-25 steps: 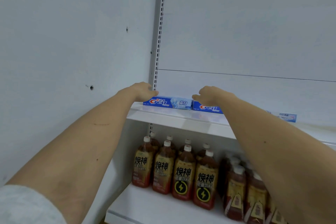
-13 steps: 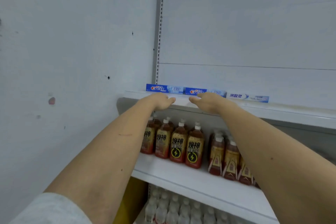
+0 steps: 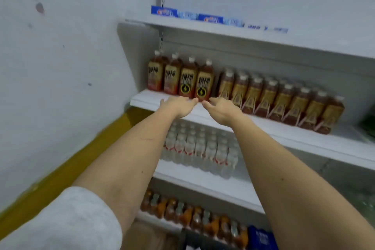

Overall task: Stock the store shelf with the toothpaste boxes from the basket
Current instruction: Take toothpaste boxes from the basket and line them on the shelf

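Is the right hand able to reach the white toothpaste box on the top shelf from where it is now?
Probably yes. The right hand is open and holds nothing, and the white toothpaste box lies near the front of the top shelf with nothing in front of it. The arm must only lift upward.

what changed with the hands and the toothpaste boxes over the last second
Both hands let go of the two blue toothpaste boxes and came down and back: the left hand and right hand now hang open and empty in front of the brown bottles. The view tilted down too. The boxes stayed in a row on the top shelf, beside a white box.
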